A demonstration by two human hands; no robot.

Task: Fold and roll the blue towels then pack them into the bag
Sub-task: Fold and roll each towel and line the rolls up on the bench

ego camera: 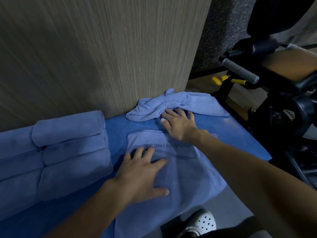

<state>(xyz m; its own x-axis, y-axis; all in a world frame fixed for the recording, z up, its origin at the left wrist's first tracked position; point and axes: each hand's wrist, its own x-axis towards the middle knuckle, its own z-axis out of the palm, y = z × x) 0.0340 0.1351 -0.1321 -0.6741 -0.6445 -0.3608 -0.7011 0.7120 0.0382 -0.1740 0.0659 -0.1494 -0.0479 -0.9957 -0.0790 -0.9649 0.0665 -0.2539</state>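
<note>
A blue towel (pixel 180 179) with dark lettering lies flat and partly folded on the blue bench (pixel 116 129), its near end hanging over the front edge. My left hand (pixel 142 172) presses flat on it with fingers spread. My right hand (pixel 178 122) lies open at the towel's far edge, fingertips touching a crumpled blue towel (pixel 171 105) heaped against the wall. Several rolled blue towels (pixel 68 145) are stacked at the left on the bench. No bag is in view.
A wood-grain wall panel (pixel 103 48) rises right behind the bench. Black gym equipment (pixel 274 103) with a grey handle (pixel 240 69) and yellow knobs (pixel 223 79) stands at the right. A white clog (pixel 202 222) shows on the floor below.
</note>
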